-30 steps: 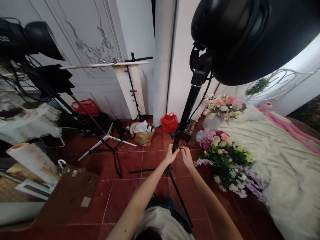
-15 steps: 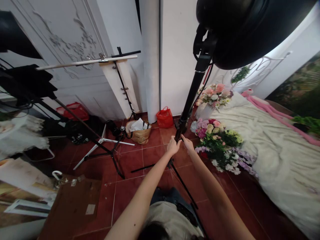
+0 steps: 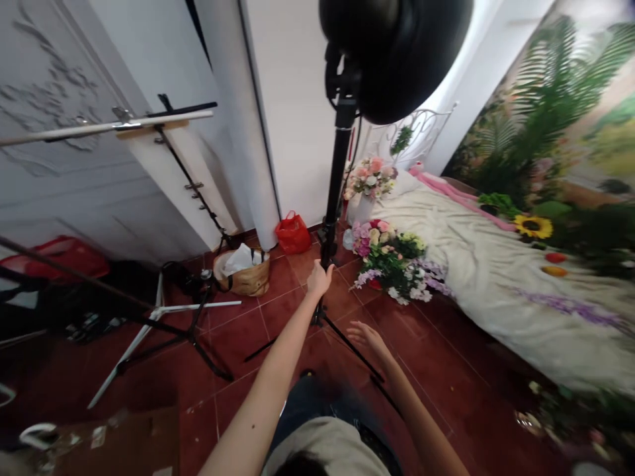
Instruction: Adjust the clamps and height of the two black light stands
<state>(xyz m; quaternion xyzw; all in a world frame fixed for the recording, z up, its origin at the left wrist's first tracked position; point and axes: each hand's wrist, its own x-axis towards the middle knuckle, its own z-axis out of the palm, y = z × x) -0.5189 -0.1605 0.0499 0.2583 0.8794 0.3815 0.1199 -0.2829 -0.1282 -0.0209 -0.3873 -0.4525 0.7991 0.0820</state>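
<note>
In the head view a black light stand (image 3: 338, 162) rises in front of me, topped by a big black lamp head (image 3: 391, 56). My left hand (image 3: 319, 280) is wrapped round the stand's pole at its lower part. Lower and to the right, my right hand (image 3: 368, 337) is off the pole, its fingers stretched out and holding nothing. It hovers near one dark leg of the stand (image 3: 353, 347). A thin cable (image 3: 350, 158) runs down beside the pole from the lamp head.
Artificial flowers (image 3: 391, 258) stand right of the pole, beside a bed with a cream cover (image 3: 476, 284). A red bag (image 3: 292, 233) and a woven basket (image 3: 251, 277) sit by the wall. Another tripod (image 3: 159, 311) stands left, near a cardboard box (image 3: 119, 436).
My right hand has let go of the pole and dropped down to the right, fingers opening. My left hand stays on the pole. The view has turned right, showing more of the bed.
</note>
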